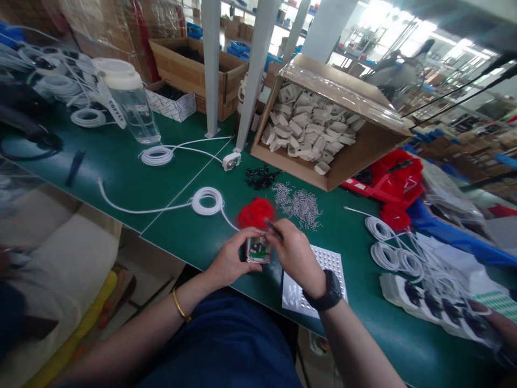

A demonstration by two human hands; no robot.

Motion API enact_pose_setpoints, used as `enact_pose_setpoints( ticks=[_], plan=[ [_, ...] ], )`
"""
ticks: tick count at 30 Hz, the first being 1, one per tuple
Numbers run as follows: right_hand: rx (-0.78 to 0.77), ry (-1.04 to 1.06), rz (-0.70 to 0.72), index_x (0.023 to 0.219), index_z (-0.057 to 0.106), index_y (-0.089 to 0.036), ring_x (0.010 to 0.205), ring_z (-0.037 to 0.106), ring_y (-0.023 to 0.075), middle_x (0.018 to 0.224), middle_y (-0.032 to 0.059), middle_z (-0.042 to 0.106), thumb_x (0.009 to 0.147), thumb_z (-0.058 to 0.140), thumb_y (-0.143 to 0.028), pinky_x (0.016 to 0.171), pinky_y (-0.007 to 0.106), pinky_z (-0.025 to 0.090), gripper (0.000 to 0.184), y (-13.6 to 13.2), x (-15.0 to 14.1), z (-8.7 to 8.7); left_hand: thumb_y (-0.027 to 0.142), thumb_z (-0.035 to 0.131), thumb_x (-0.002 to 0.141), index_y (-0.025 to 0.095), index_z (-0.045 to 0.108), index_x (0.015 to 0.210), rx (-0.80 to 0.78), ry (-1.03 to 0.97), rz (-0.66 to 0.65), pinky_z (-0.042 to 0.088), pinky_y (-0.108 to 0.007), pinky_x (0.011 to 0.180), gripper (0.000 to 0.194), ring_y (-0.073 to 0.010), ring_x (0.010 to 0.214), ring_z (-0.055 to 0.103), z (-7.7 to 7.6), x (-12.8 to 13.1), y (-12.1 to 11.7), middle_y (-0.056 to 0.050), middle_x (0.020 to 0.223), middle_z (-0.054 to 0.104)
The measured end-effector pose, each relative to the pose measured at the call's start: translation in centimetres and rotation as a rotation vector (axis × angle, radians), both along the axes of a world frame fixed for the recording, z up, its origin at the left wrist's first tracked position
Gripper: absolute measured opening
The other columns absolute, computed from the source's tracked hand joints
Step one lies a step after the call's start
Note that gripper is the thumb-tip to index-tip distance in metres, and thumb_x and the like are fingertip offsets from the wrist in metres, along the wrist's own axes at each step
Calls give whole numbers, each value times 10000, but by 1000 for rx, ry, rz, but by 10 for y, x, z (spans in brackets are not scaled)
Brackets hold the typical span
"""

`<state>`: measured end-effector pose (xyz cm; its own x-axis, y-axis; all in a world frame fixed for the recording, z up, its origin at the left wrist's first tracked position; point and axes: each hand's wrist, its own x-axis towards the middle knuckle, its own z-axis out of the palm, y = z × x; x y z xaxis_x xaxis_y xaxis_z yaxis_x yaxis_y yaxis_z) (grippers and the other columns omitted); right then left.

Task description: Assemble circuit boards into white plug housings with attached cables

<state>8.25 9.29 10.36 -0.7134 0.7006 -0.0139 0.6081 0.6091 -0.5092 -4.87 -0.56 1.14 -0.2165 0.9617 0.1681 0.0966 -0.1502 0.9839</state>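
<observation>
My left hand [232,257] is closed around a small open housing with a green circuit board [259,250] inside it, close to the table's front edge. A white cable [229,220] runs from the housing to a coil [207,201] on the left. My right hand [297,253] pinches a slim dark tool [274,230] at the housing's upper right; its exact kind I cannot make out. Just beyond my hands lies a bundle of red thread-like strands [257,213]. A white sheet with rows of round silvery dots [331,264] is partly under my right wrist.
Small metal pins [302,207] and black parts [260,177] lie in piles. Behind them a tilted cardboard box [363,161] holds pale housings. A water bottle [137,110] and metal posts [212,70] stand at the back. Coiled cables [388,256] and a row of white housings [398,291] are right.
</observation>
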Motion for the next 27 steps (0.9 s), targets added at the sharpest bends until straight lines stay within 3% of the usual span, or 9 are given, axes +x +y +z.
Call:
enact_pose_setpoints(
  ticks=[8, 12, 20, 23, 27],
  plan=[
    [-130, -55, 202, 814, 530, -160, 756, 526, 143, 830, 27, 578, 850, 526, -100, 684, 257, 373, 70, 23, -1, 2, 143, 827, 552, 217, 532, 1167, -59, -6, -32, 369, -441, 1060, 687, -275, 1199, 510, 0, -1, -5, -89, 1255, 558],
    [-155, -79, 278, 811, 540, -157, 734, 534, 131, 809, 19, 604, 855, 547, -106, 659, 241, 360, 67, 25, -7, 2, 113, 815, 552, 235, 371, 1328, -123, -23, -11, 368, -435, 1059, 902, -273, 1227, 489, -3, 1, -11, -105, 1329, 509],
    [-154, -54, 264, 874, 595, -160, 793, 589, 150, 870, 38, 652, 848, 567, -121, 700, 249, 399, 54, 22, -8, 4, 117, 819, 531, 214, 437, 1238, -198, -38, 5, 378, -454, 1046, 810, -272, 1189, 510, 2, 3, -11, -100, 1265, 544],
    [-153, -33, 276, 944, 631, -169, 883, 608, 172, 942, 57, 667, 873, 533, -144, 770, 268, 418, 123, 21, -8, 4, 107, 822, 510, 215, 395, 1265, -196, -125, 22, 332, -466, 1082, 874, -283, 1248, 464, 3, 5, -12, -120, 1316, 511],
    [-142, -48, 288, 845, 646, -169, 816, 622, 180, 862, 55, 665, 914, 464, -211, 735, 268, 432, 199, 19, -10, -1, 148, 862, 447, 226, 378, 1270, -167, -247, 19, 316, -469, 1092, 958, -312, 1263, 450, -2, 8, -9, -137, 1311, 522]
  ],
)
